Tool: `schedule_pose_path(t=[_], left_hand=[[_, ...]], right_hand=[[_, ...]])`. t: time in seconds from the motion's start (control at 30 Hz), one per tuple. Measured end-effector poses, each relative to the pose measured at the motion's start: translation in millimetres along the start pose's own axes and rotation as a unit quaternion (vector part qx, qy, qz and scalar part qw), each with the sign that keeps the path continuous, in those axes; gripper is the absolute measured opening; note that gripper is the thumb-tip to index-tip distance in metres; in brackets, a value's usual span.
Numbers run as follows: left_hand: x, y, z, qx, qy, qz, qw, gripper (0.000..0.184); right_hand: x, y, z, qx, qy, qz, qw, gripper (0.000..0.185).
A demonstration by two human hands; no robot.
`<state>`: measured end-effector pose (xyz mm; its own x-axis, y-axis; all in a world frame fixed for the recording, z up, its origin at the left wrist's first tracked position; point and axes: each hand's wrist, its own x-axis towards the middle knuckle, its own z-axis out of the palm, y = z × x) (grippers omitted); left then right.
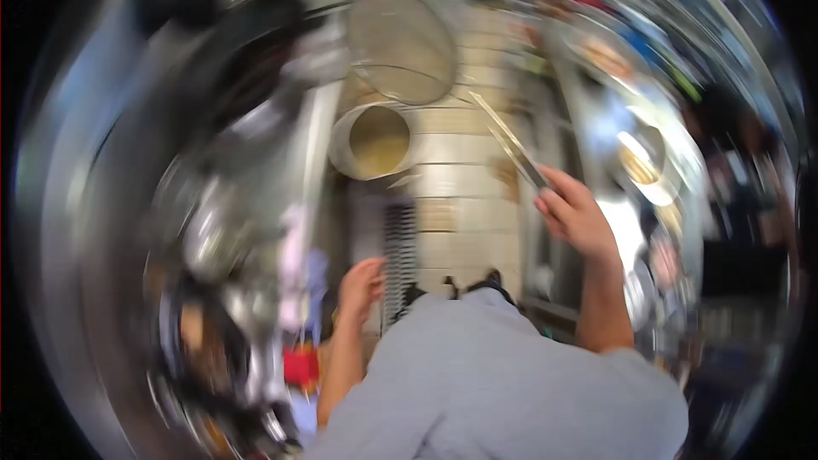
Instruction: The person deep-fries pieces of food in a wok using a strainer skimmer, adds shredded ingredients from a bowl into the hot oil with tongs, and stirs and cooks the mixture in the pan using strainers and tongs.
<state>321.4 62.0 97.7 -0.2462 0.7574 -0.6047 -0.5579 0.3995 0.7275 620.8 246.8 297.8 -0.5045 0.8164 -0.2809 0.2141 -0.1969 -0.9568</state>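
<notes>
Gripped in my right hand (pixel 575 209) is a pair of long chopsticks (pixel 509 140), dark at the held end and pale toward the tips. They point forward and left over the tiled floor, their tips apart. My left hand (pixel 362 285) hangs low beside the left counter, fingers loosely curled together, with nothing visible in them. Ahead of it stands a round pot (pixel 339 145) with yellowish liquid inside. Just beyond the pot is a large round mesh strainer (pixel 400 47). Motion blurs much of the view.
A tiled floor (pixel 452 179) runs between two counters, with a dark slatted grate (pixel 399 247) on its left side. Blurred cookware lines the left counter. On the right counter sit a bowl (pixel 641 162) and other smeared items. A red object (pixel 301 366) is near my left forearm.
</notes>
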Motion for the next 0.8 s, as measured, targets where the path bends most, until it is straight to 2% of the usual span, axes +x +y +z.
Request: schedule_pose_path(t=[0.07, 0.1, 0.13, 0.27, 0.3, 0.43, 0.47, 0.57, 0.6, 0.67, 0.73, 0.8], left_hand=[[-40.3, 21.1, 2.0, 0.018, 0.033, 0.019, 0.999, 0.021], [-53.5, 24.1, -13.3, -0.02, -0.005, 0.05, 0.999, 0.021], [-63.5, 26.4, -22.1, 0.007, -0.006, 0.091, 0.996, 0.02], [-112.3, 25.2, -55.9, -0.026, 0.025, 0.178, 0.983, 0.019], [-121.6, 20.6, -60.4, -0.027, 0.025, 0.175, 0.984, 0.018], [-143.4, -37.2, -70.9, -0.086, 0.125, 0.176, 0.973, 0.019], [-147.8, -53.7, -70.0, -0.092, 0.134, 0.181, 0.97, 0.019], [-163.3, -92.0, -64.8, -0.164, 0.296, 0.132, 0.932, 0.017], [-166.9, -105.9, -62.0, -0.19, 0.339, 0.111, 0.915, 0.017], [-162.0, -152.4, -60.9, -0.257, 0.406, 0.143, 0.865, 0.016], [-161.0, -190.9, -51.2, -0.304, 0.468, 0.163, 0.814, 0.015], [-158.4, -218.3, -29.1, -0.367, 0.54, 0.144, 0.744, 0.014]], right_hand=[[39.6, 5.5, 67.8, 0.081, -0.125, 0.011, 0.989, 0.039], [53.6, -5.8, 107.3, 0.087, -0.209, 0.031, 0.974, 0.039], [67.3, -4.0, 146.5, 0.107, -0.268, 0.022, 0.957, 0.039], [98.4, -22.0, 297.4, 0.029, -0.466, 0.014, 0.884, 0.038], [102.0, -22.3, 334.4, 0.0, -0.479, 0.012, 0.878, 0.037], [136.0, -4.9, 476.3, -0.141, -0.541, -0.159, 0.814, 0.035], [139.8, 2.6, 509.4, -0.173, -0.522, -0.191, 0.813, 0.035], [155.1, 40.1, 594.8, -0.269, -0.482, -0.284, 0.784, 0.035], [145.5, 39.7, 600.4, -0.268, -0.491, -0.286, 0.778, 0.035], [120.0, 35.8, 610.1, -0.229, -0.521, -0.145, 0.809, 0.036], [120.0, 41.9, 617.4, -0.232, -0.552, -0.155, 0.786, 0.036], [122.9, 53.4, 631.8, -0.231, -0.594, -0.174, 0.751, 0.037]])
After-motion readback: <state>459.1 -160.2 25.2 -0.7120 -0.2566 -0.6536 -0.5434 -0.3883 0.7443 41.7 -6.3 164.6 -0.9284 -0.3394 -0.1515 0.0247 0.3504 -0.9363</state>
